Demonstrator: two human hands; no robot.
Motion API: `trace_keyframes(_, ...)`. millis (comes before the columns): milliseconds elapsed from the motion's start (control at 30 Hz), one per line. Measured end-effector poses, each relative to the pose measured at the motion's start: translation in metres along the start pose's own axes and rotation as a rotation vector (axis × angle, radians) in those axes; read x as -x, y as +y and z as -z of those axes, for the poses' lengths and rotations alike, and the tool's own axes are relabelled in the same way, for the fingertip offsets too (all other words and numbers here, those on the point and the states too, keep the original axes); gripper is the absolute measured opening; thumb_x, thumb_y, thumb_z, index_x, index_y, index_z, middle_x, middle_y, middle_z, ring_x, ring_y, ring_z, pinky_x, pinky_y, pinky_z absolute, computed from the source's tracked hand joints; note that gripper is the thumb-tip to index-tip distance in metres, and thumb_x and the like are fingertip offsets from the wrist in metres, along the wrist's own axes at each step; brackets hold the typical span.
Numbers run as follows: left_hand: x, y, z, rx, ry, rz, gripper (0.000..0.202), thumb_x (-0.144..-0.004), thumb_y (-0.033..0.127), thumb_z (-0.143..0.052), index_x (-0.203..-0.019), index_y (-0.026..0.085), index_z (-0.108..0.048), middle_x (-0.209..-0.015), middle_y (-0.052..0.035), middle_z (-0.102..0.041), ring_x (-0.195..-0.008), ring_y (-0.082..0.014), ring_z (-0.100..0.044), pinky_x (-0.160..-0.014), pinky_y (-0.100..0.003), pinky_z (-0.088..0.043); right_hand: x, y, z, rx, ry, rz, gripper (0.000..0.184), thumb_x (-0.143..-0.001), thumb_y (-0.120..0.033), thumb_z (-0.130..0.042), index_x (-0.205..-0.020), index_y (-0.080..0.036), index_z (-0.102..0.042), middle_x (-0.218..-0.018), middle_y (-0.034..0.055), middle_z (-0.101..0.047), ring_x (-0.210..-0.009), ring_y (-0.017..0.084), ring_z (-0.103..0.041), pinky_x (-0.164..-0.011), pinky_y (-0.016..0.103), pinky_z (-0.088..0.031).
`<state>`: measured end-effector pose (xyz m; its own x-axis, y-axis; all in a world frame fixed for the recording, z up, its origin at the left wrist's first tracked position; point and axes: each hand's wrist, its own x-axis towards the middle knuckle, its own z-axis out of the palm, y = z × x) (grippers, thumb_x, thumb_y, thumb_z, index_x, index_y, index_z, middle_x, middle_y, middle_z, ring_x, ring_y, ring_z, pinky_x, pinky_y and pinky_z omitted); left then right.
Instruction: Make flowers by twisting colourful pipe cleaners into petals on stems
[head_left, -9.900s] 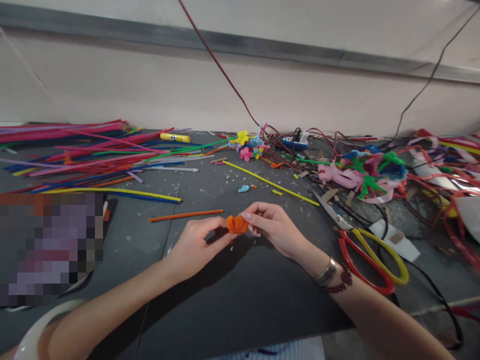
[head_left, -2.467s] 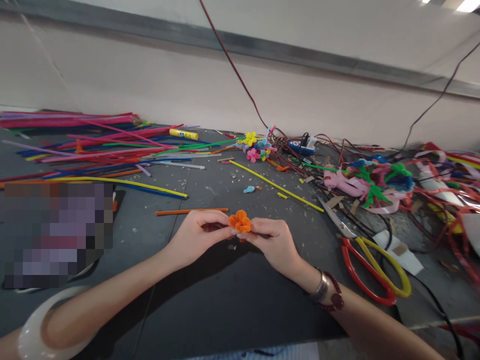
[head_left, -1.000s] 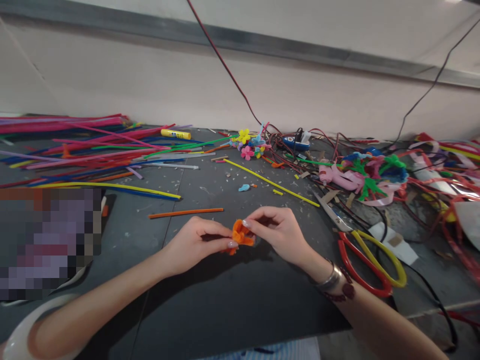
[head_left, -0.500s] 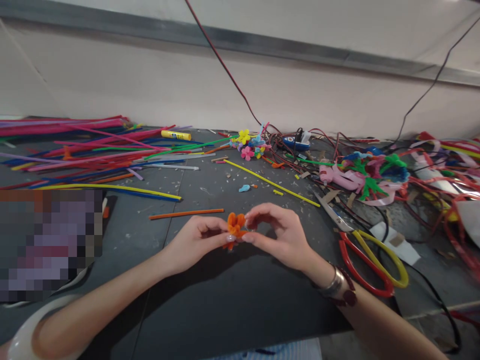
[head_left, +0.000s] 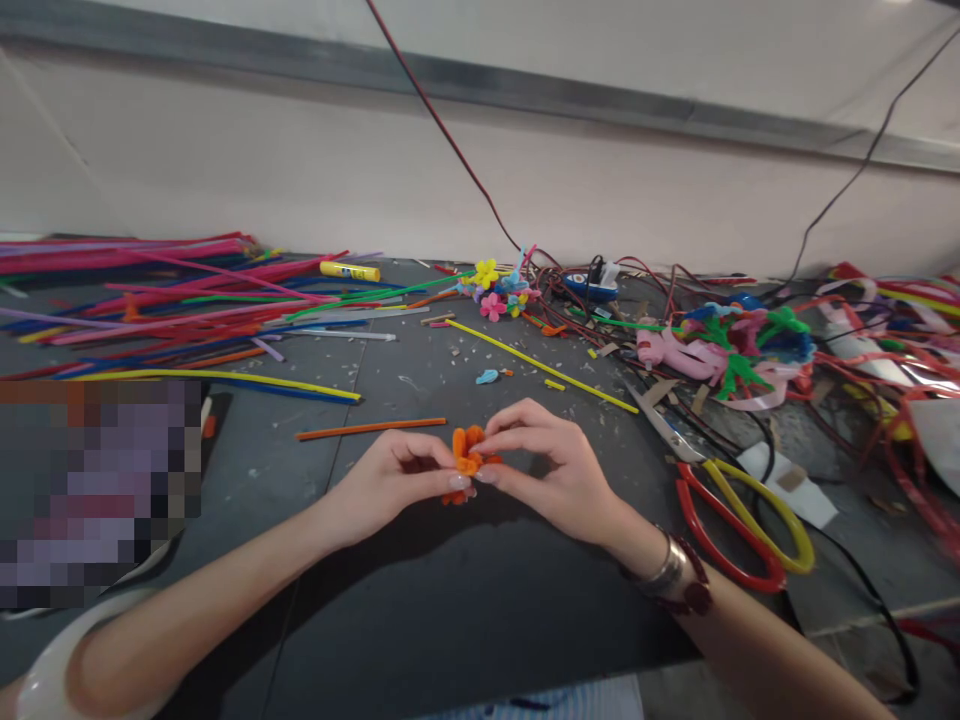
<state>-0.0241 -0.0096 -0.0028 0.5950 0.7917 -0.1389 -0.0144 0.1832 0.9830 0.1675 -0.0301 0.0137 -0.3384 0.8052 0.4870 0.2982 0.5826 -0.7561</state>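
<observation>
Between my two hands is a small looped shape of orange pipe cleaner [head_left: 468,452], its bent loops standing up above the fingertips. My left hand [head_left: 397,472] pinches it low on its left side, thumb and fingers together. From the right, my right hand [head_left: 541,462] grips another part of it between thumb and fingertips. Some of the orange loops are hidden behind the fingers. Just beyond my left hand, a straight orange pipe cleaner [head_left: 371,429] lies on the dark table [head_left: 450,620].
Large scissors [head_left: 739,515] with red and yellow handles lie to the right. Loose pipe cleaners [head_left: 187,300] spread across the back left, near a yellow glue stick [head_left: 349,271]. Small colourful flowers [head_left: 492,290], a pink glue gun [head_left: 679,352] and tangled cords stand at the back.
My right fingers have closed in on the orange pipe cleaner and moved slightly left. Its loops have turned and changed shape. My left hand keeps its pinch.
</observation>
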Motion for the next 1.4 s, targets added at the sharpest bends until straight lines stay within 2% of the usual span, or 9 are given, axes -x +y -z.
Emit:
trace_keyframes(133, -0.0004, -0.0006, -0.0018, 0.032, 0.009, 0.006, 0.008, -0.072, 0.016, -0.065, -0.065, 0.013, -0.064, -0.063, 0.0001, -0.065, -0.06, -0.0079, -0.056, -0.061, -0.018, -0.043, -0.0003, -0.0008, -0.0039, -0.015, 0.024, -0.039, 0.01, -0.074, -0.021, -0.062, -0.083, -0.021, -0.067, -0.084, 0.0032, -0.061, -0.079, 0.014, -0.057, -0.071, 0.029, -0.047)
trace_keyframes(300, -0.0005, -0.0024, -0.0042, 0.181, 0.015, 0.026, 0.01, -0.074, 0.021, -0.064, -0.068, 0.013, -0.063, -0.062, 0.0003, -0.062, -0.059, -0.0075, -0.054, -0.059, -0.018, -0.042, -0.0005, -0.0031, -0.0055, -0.073, 0.077, -0.088, 0.01, -0.075, -0.017, -0.059, -0.081, -0.021, -0.066, -0.083, 0.0031, -0.061, -0.077, 0.014, -0.058, -0.071, 0.029, -0.047)
trace_keyframes(533, 0.0003, 0.0011, -0.0077, 0.335, 0.001, 0.084, 0.013, -0.073, 0.025, -0.065, -0.073, 0.012, -0.063, -0.061, 0.0008, -0.061, -0.057, -0.0071, -0.055, -0.059, -0.019, -0.043, 0.0015, -0.0028, -0.0056, -0.045, 0.099, -0.041, 0.012, -0.077, -0.016, -0.057, -0.085, -0.021, -0.066, -0.084, 0.0038, -0.061, -0.078, 0.013, -0.058, -0.071, 0.028, -0.047)
trace_keyframes(767, 0.0013, 0.0017, -0.0097, 0.364, 0.008, 0.112, 0.014, -0.074, 0.024, -0.064, -0.073, 0.011, -0.062, -0.06, 0.0008, -0.059, -0.056, -0.0072, -0.054, -0.058, -0.019, -0.042, 0.0023, -0.0025, -0.0065, 0.003, 0.12, 0.02, 0.014, -0.078, -0.015, -0.056, -0.086, -0.021, -0.065, -0.081, 0.0032, -0.062, -0.076, 0.013, -0.057, -0.071, 0.028, -0.048)
trace_keyframes(1400, 0.0006, 0.0006, -0.0096, 0.321, 0.016, 0.07, 0.011, -0.071, 0.021, -0.067, -0.067, 0.012, -0.063, -0.06, 0.0002, -0.06, -0.056, -0.0079, -0.054, -0.059, -0.021, -0.043, 0.0029, -0.0024, -0.0084, 0.035, 0.156, 0.024, 0.013, -0.081, -0.015, -0.052, -0.085, -0.022, -0.062, -0.079, 0.0028, -0.065, -0.075, 0.014, -0.059, -0.071, 0.03, -0.048)
